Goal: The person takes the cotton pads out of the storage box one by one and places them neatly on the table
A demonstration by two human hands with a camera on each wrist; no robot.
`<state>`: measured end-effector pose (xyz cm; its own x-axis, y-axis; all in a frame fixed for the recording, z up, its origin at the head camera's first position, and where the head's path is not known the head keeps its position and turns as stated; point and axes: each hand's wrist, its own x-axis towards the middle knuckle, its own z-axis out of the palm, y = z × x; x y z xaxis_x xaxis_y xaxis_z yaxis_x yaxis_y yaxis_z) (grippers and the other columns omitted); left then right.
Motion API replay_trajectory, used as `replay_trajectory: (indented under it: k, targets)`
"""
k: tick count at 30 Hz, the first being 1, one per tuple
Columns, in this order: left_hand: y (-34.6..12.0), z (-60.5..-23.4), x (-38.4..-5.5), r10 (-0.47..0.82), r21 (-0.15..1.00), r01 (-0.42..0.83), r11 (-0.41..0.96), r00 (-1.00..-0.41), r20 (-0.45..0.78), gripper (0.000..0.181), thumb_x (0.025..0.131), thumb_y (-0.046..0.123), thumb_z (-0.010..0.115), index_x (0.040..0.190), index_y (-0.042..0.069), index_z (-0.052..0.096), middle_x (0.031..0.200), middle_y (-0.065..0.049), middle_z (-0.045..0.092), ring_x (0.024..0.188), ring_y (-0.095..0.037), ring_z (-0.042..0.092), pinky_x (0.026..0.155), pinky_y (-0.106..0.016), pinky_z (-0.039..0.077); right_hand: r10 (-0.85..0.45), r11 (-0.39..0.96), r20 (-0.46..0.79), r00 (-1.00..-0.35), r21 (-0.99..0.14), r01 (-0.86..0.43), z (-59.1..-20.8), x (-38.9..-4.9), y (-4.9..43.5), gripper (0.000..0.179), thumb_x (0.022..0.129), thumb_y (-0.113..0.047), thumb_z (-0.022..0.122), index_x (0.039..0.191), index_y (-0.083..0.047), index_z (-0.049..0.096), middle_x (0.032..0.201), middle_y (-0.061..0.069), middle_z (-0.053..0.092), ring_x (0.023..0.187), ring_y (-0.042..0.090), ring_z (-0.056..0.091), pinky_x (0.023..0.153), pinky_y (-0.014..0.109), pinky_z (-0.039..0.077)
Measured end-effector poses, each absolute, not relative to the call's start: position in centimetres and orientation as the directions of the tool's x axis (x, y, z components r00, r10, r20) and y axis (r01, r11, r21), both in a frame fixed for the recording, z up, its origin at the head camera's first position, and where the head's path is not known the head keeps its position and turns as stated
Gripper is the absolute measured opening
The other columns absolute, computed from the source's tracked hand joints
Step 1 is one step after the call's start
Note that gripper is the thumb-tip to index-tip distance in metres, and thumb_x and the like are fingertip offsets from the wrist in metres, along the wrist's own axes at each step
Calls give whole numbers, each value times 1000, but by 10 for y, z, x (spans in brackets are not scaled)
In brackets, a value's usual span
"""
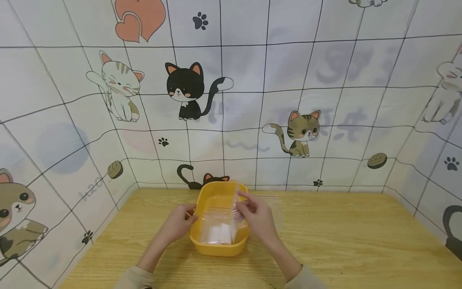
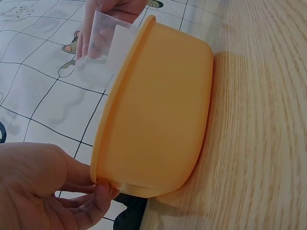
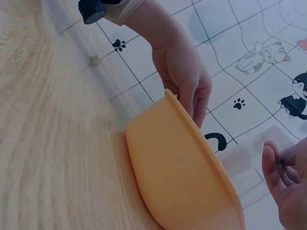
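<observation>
A yellow plastic basin (image 1: 216,251) stands on the wooden table, its outer wall (image 2: 158,105) filling the middle of the left wrist view. My left hand (image 1: 179,222) grips the basin's left rim, with thumb and fingers on either side of the edge. Over the basin's right side, my right hand (image 1: 260,214) pinches a clear plastic bag (image 3: 240,153) between thumb and fingers. The bag hangs upright and partly inside the basin. Inside the basin lies another clear zip bag (image 1: 207,226), with white flat pieces (image 1: 221,233) showing in or behind it.
Behind my right hand, a further transparent bag (image 1: 273,202) appears to lie on the table (image 1: 343,237). A white cloth with cat drawings and grid lines (image 1: 245,108) surrounds the table at the back and sides.
</observation>
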<state>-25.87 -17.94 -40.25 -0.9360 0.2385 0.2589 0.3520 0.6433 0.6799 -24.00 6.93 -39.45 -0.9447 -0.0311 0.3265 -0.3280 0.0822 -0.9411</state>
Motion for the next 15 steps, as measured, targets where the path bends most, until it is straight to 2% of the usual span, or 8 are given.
replay_trajectory:
  k: [15]
  targets:
    - [-178,-401,-258,250,656,362,662,-932,261,14,89,-8,67,103,-6,68,82,-8,60,70,-17,59,60,-28,53,-38,88,356,-934,-930,-358,-384,-246,91,35,97,-4,65,132,-2,64,89,14,72,68,15,68,67,26,58]
